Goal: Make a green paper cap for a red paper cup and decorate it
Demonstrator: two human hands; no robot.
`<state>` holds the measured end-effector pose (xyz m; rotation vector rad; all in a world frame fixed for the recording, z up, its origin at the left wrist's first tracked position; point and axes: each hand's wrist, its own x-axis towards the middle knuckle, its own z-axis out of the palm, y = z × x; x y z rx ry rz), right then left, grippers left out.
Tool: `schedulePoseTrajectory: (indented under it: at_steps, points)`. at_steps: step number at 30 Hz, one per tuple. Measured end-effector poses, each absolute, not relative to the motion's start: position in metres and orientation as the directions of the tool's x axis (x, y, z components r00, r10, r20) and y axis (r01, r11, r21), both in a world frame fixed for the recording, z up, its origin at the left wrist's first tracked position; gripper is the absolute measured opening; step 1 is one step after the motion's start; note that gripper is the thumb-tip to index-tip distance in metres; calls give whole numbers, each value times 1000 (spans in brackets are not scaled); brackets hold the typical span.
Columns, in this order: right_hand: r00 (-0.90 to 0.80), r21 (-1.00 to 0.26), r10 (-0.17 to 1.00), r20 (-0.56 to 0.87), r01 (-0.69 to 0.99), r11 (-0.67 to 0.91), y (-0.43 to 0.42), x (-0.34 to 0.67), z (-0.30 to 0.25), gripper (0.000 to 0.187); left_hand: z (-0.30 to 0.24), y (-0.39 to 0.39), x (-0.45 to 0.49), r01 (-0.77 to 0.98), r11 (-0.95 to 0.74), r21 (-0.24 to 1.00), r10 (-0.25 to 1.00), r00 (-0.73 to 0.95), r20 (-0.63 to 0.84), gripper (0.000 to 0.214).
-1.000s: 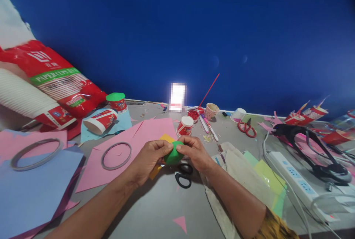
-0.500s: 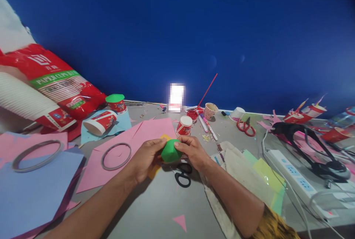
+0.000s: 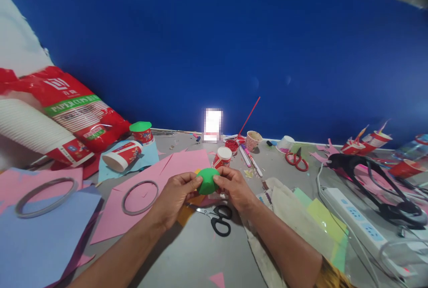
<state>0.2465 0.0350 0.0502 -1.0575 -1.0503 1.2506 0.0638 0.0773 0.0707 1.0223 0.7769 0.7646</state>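
Observation:
Between my two hands is a small green paper piece [image 3: 207,181], roundish and slightly cone-shaped. My left hand [image 3: 179,192] pinches its left edge with thumb and fingers. On the opposite edge, my right hand [image 3: 236,187] grips it the same way. Black-handled scissors [image 3: 220,221] lie on the table below the hands, blades pointing left over an orange paper [image 3: 183,215]. Just beyond the green piece stands a red-and-white paper cup [image 3: 222,158], upside down. Another cup wearing a green paper top [image 3: 140,126] is at the back left.
Pink paper sheets [image 3: 180,163] and a grey ring [image 3: 139,197] lie left, with a bag of paper cups [image 3: 73,100] behind. Red scissors [image 3: 297,161], a beige cloth [image 3: 287,216], a white power strip [image 3: 354,214] and a black headset strap [image 3: 368,176] occupy the right.
My left hand has shifted its grip on the green paper, its fingers now flatter along the left edge. The view has tilted up slightly, and more of the black scissors' blades show.

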Motion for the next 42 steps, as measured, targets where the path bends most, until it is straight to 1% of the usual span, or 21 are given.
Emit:
schedulePoseTrajectory:
  at_steps: [1,3,4,5,6,8,10,12,14,17,19,21,22,24,27,29,33,35,37,39,42]
  points:
    - [70,-989,994,81,-119,89,35,247,50,31,71,77,63,-184,316,931,856,478,-196,35]
    - [146,-949,942,302,143,282,36,247,51,15,73,77,63,-212,348,913,884,400,-244,32]
    - [156,-869,880,448,308,387,35,247,52,9,74,77,64,-232,397,888,875,386,-290,33]
    - [127,-748,803,582,470,468,34,247,53,11,76,77,64,-252,460,851,850,403,-340,35]
    - [70,-611,727,683,600,516,33,246,55,17,79,77,65,-271,524,807,812,444,-379,39]
    - [-59,-393,637,768,743,542,29,244,56,29,83,76,66,-300,625,720,727,560,-398,48]
    - [-150,-295,635,757,789,538,26,243,57,37,84,76,67,-325,663,674,690,615,-382,47]
    - [-172,-295,657,734,790,537,26,243,56,42,83,76,68,-336,630,700,711,612,-345,31]
    - [-122,-368,674,728,760,536,27,244,55,44,80,76,68,-315,562,765,745,595,-302,17]
    - [26,-543,717,697,672,503,29,246,56,34,77,76,68,-261,494,829,776,563,-285,27]
    - [95,-661,810,579,636,398,28,247,58,21,77,75,69,-231,441,867,813,512,-277,32]
    - [109,-720,899,425,642,263,26,246,60,19,77,75,69,-195,357,914,857,459,-236,35]
    - [100,-720,925,367,660,214,25,245,60,22,76,74,69,-171,311,935,874,439,-210,36]
    - [85,-679,947,310,717,158,24,242,61,28,74,74,69,-111,234,966,897,407,-171,37]
    - [82,-582,952,296,805,112,25,239,59,29,71,76,69,-12,142,990,930,343,-129,40]
    - [79,-532,952,295,842,95,26,239,58,29,68,77,68,45,114,992,929,349,-123,38]
    - [91,-481,941,326,873,82,27,240,59,30,65,81,66,163,52,985,890,439,-120,25]
    - [97,-477,942,321,876,73,27,239,61,30,65,82,64,241,-9,970,896,433,-99,32]
    - [108,-477,952,286,878,44,26,238,64,30,65,82,63,310,-69,948,903,424,-73,36]
    - [121,-462,965,233,887,1,27,237,66,33,66,80,62,357,-149,922,912,411,-12,35]
    - [102,-387,977,186,922,-22,28,237,67,30,66,78,62,348,-219,911,919,387,74,33]
